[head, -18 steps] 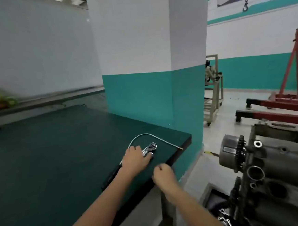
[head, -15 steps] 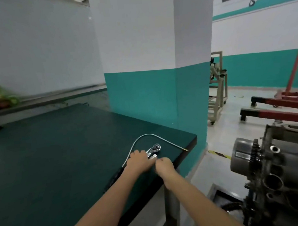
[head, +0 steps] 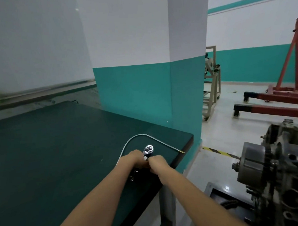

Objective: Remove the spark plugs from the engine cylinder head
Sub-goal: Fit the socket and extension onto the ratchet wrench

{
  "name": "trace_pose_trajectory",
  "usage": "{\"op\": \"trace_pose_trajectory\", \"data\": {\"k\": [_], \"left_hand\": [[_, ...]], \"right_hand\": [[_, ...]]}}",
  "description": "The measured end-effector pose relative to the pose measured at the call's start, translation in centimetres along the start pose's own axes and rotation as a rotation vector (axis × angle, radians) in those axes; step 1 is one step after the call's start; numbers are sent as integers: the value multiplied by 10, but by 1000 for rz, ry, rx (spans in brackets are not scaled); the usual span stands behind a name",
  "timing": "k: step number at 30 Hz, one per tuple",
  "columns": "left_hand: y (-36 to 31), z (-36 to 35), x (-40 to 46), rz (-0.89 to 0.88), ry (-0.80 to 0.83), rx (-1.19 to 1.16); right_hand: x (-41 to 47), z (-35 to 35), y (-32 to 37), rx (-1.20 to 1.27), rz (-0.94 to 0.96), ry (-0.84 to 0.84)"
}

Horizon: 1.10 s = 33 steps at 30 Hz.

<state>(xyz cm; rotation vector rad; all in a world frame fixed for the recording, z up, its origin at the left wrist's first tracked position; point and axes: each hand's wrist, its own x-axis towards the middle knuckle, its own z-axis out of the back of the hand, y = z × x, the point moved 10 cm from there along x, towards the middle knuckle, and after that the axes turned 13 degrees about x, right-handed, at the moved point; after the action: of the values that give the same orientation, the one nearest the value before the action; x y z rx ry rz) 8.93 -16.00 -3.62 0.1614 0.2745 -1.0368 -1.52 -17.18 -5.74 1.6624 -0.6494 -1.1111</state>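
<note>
A chrome ratchet wrench (head: 148,149) lies near the right end of the dark green workbench (head: 59,155); only its round head shows. My left hand (head: 132,157) covers the handle with its fingers curled over it. My right hand (head: 157,163) is pressed up against the left hand, fingers curled at the ratchet's neck just below the head. The engine cylinder head (head: 283,173) stands on a stand at the lower right, apart from both hands. No spark plug can be made out.
A thin curved metal wire (head: 137,135) arcs around the ratchet to the bench's right edge. A white and teal pillar (head: 149,77) rises behind the bench. A red engine hoist (head: 286,95) and a beige trolley (head: 211,83) stand on the floor to the right.
My right hand moved up from the bench's front edge to the ratchet and now meets my left hand. The view shifted slightly to the left.
</note>
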Motion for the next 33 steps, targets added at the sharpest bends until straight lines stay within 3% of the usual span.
{"op": "trace_pose_trajectory", "data": {"k": [5, 8, 12, 16, 18, 27, 30, 33], "left_hand": [[-24, 3, -4, -95, -21, 261], [-26, 4, -7, -127, -58, 236], [6, 13, -18, -103, -44, -147], [5, 12, -63, -220, 68, -889], [-10, 20, -95, -308, 53, -1127], [-97, 85, -236, -601, -107, -1531], [-144, 89, -280, -726, -63, -1547], [-198, 76, -318, -834, 82, -1494]], "right_hand": [[-3, -5, -4, 33, -3, 1], [-9, 0, -6, 133, -6, -20], [-17, 5, -10, 305, -30, -4], [-35, -17, 0, 470, -68, 174], [-53, -30, 13, 543, -51, 262], [-175, 51, 93, 756, 367, 238], [-231, 107, 107, 686, 552, 91], [-288, 166, 103, 627, 682, -82]]}}
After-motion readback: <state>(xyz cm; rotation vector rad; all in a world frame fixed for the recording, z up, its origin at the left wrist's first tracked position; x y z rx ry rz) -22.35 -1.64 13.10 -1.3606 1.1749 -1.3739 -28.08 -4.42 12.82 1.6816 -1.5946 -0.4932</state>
